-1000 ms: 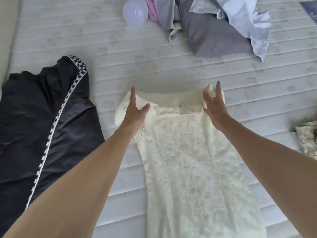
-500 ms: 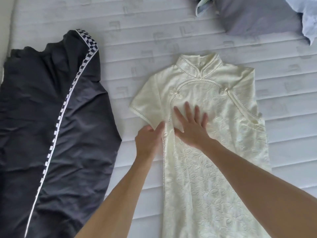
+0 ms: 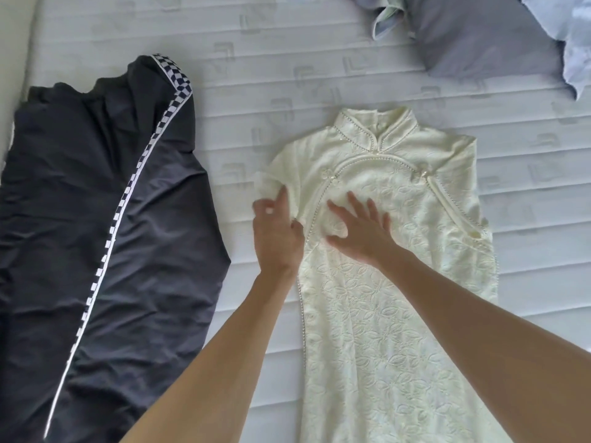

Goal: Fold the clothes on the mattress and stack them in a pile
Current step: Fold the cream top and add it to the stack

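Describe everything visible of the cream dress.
The cream dress lies face up and flat on the mattress, stand collar away from the camera, hem out of frame. Its fabric looks embossed with leaves; pearl-like beading edges collar, front flap and side. The right hand presses flat on its chest; the left hand grips its short sleeve, lifting it slightly.

A strip of bare mattress ran open between the black garment filling the left of the frame and the cream dress at centre right. The upper middle lay open too. A grey pillow and a heap of pale blue cloth blocked the upper right corner. Bare mattress showed right of the dress.
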